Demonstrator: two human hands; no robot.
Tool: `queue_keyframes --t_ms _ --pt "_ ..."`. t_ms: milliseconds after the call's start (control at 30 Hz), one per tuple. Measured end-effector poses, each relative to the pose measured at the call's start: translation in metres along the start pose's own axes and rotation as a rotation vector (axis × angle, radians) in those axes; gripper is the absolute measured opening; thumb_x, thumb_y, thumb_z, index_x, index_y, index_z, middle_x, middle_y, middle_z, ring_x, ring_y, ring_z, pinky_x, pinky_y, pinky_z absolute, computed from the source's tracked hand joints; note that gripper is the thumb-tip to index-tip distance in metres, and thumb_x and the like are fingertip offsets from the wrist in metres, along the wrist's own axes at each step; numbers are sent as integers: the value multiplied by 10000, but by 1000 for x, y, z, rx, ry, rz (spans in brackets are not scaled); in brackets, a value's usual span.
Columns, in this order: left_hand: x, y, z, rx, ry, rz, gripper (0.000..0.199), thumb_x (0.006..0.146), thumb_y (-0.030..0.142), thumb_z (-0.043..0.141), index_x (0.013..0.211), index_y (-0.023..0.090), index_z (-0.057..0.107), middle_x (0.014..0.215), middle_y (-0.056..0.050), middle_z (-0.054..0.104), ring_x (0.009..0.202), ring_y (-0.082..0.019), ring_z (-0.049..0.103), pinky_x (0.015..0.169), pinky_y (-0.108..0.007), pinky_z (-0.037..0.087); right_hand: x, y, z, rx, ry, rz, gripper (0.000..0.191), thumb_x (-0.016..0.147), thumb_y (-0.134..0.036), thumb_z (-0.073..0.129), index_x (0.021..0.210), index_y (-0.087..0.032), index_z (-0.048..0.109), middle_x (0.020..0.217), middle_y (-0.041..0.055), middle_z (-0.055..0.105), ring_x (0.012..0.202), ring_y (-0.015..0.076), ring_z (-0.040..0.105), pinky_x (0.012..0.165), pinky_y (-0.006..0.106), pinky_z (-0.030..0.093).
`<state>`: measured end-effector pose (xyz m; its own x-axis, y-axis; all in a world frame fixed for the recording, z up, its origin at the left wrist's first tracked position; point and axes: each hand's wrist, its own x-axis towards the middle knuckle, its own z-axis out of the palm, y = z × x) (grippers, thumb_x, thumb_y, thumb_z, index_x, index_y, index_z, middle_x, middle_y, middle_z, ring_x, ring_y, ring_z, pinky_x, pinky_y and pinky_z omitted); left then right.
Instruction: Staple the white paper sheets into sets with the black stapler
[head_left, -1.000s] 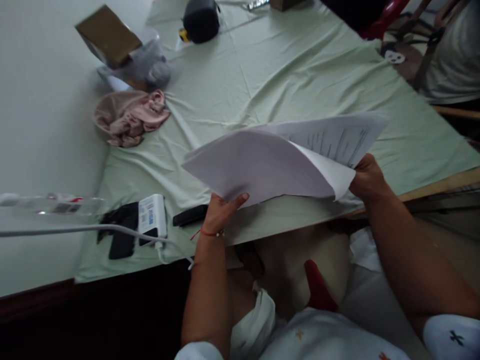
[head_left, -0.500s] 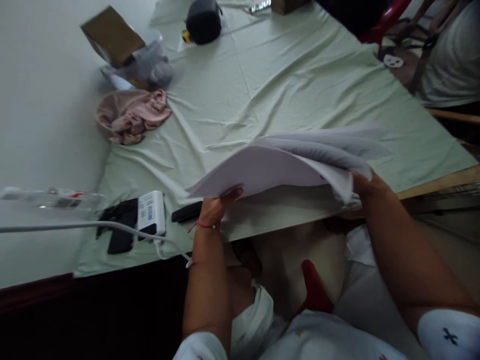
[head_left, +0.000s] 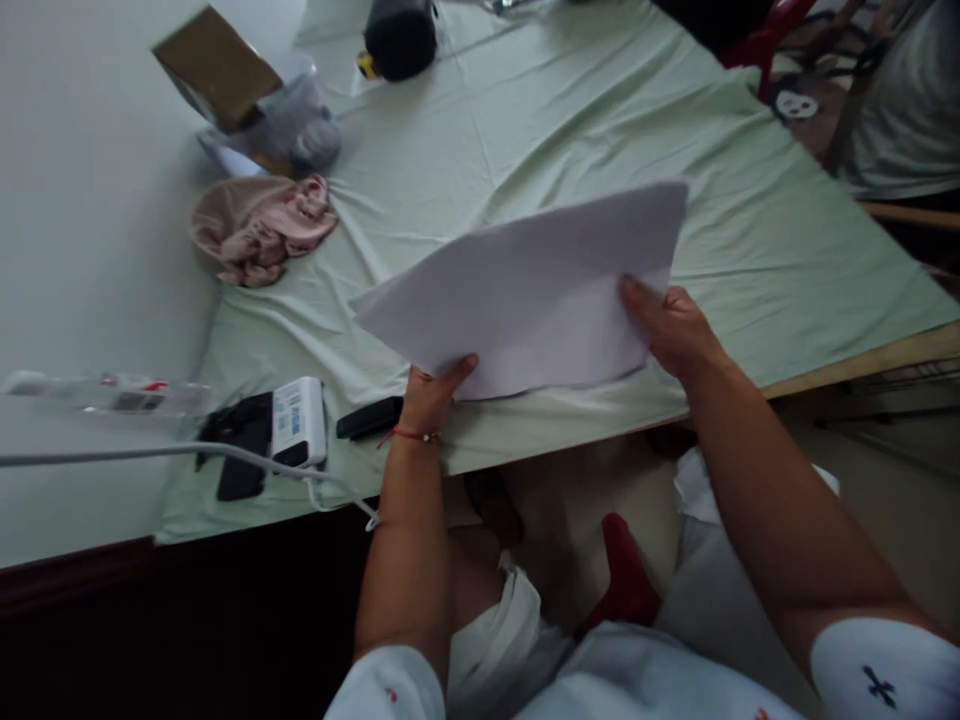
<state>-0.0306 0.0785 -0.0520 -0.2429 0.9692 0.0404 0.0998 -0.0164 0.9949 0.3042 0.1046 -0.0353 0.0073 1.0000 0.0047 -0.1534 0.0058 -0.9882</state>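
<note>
A: Hands first, quick. Left hand?

B: Closed on the near left corner of the paper stack, thumb on top, fingers hidden under. Red thread on that wrist.

A: Right hand?

B: Lying on top of the stack at its right edge, fingers spread flat across the top sheet. Whether anything curls under the edge, can't tell. Call it pressing and holding the stack.

A: Where's the stack itself?

B: Over the near edge of the bench, top sheet blank side up, sheets lying closed together. Near edge seems to touch the green cloth, far corner tilted up a bit.

A: Around it?

B: Just left of the left hand, a small black device on the cloth. Further left a white charger block with a label, white cable running off it, and a black item beside that. A clear bottle lies on its side further left.

A: Far side?

B: Pink crumpled cloth at the left, a brown box leaning on a clear plastic tub behind it, black pouch at the top edge. Red chair at upper right.
</note>
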Motion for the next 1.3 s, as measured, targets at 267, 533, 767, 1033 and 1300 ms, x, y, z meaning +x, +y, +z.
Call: queue_keyframes --t_ms 267,533,767,1033,1300 --pt "-5 11 0 -150 35 -105 590 497 518 1053 921 185 812 981 -101 847 955 -237 786 931 -345 646 1 5 11 61 -52 157 441 724 -665 930 834 -266 780 758 30 785 748 236 769 639 335 653" --pt "-26 28 -23 -172 102 -83 617 491 512 1062 980 215 832 1032 -84 852 1011 -231 781 965 -340 633 -7 -9 11 91 -93 161 398 603 -468 1044 828 -248 800 896 61 823 803 267 779 717 412 670" --pt "-48 26 -43 -33 149 -12 646 488 581 1048 991 256 806 1024 -44 823 1125 -250 753 1144 -430 553 -12 -17 6 164 -169 191 414 499 -243 1073 845 -165 859 965 83 842 914 242 790 907 410 656" --pt "-48 11 -62 270 -16 6 589 591 582 990 1037 256 785 1061 -75 800 1162 -298 727 1191 -491 512 -8 -17 4 7 -194 7 356 544 -196 1051 806 -174 811 872 -16 786 906 211 726 926 466 626" --pt "-44 5 -40 254 73 -8 651 663 561 973 1178 226 759 1199 -112 795 1276 -313 694 1213 -485 487 1 -14 18 -96 -154 237 222 813 -248 935 716 -140 767 706 29 719 651 137 607 733 372 630"
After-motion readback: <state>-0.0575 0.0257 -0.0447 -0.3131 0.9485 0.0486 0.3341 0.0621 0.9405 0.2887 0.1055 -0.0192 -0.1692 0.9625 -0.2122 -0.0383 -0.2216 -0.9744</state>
